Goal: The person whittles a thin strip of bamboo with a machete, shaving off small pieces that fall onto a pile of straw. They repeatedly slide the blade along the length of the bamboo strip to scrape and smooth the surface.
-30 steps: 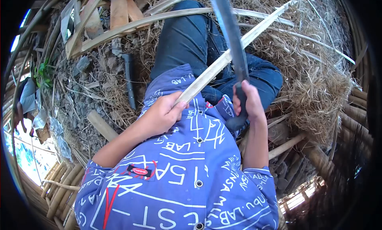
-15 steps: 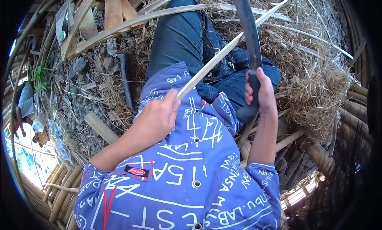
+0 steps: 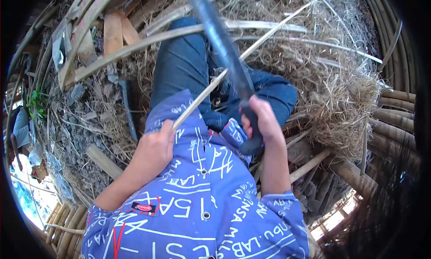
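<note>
My left hand [image 3: 157,147] is closed on the near end of a long pale wood strip [image 3: 200,100], which slants up and away to the right. My right hand [image 3: 265,120] grips the dark handle of a large curved blade [image 3: 220,39], its tip pointing up and left. The blade crosses over the strip near the strip's middle and is slightly blurred; whether the two touch, I cannot tell. Both hands are in front of my blue printed shirt, near my folded legs in dark trousers [image 3: 175,66].
A second dark-handled tool [image 3: 128,108] lies on the soil at the left. Long split strips [image 3: 134,46] cross above my legs. Pale shavings [image 3: 341,111] are heaped at the right, near bamboo poles [image 3: 395,129]. A short wood piece [image 3: 104,161] lies by my left forearm.
The blade has swung left and tilted, its tip now up and left. My right hand has moved left and slightly down. The view has shifted, and my left hand appears lower and further left, still holding the strip.
</note>
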Motion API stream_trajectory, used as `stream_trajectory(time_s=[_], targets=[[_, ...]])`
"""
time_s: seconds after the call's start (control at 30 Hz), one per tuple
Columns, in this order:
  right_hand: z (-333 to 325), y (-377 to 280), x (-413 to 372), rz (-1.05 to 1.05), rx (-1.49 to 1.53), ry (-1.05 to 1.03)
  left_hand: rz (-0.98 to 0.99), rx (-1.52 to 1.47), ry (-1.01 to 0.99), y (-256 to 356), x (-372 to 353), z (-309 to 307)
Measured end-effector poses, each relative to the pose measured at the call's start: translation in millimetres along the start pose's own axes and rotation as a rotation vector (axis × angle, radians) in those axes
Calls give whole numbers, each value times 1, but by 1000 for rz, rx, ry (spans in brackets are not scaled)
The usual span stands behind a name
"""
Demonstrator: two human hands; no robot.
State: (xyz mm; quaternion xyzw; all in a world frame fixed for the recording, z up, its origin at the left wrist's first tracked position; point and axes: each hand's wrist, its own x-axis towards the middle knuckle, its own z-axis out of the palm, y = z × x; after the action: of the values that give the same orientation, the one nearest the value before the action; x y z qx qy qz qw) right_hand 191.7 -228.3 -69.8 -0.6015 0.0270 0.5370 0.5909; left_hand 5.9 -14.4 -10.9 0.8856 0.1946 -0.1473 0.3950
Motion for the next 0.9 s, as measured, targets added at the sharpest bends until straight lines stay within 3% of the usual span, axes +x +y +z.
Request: stream_trajectory(time_s=[0.1, 0.27, 0.37, 0.5, 0.6, 0.67, 0.73, 0.87, 0.9], targets=[[8, -1, 16, -8, 244, 114, 12, 14, 16, 2, 3, 3], [26, 3, -2, -1, -105, -28, 6, 7, 9, -4, 4, 5], [13, 5, 12, -42, 117, 94, 1, -4, 16, -2, 3, 8], [34, 9, 3, -3, -12, 9, -2, -18, 21, -5, 4, 6], [11, 1, 3, -36, -102, 22, 8, 24, 17, -3, 3, 4], [13, 1, 13, -60, 119, 129, 0, 12, 19, -3, 3, 7], [29, 4, 12, -72, 66, 159, 0, 11, 28, -4, 3, 6], [24, 4, 3, -26, -160, 11, 5, 24, 37, -2, 3, 4], [16, -2, 6, -21, -84, 64, -12, 44, 36, -2, 3, 3]])
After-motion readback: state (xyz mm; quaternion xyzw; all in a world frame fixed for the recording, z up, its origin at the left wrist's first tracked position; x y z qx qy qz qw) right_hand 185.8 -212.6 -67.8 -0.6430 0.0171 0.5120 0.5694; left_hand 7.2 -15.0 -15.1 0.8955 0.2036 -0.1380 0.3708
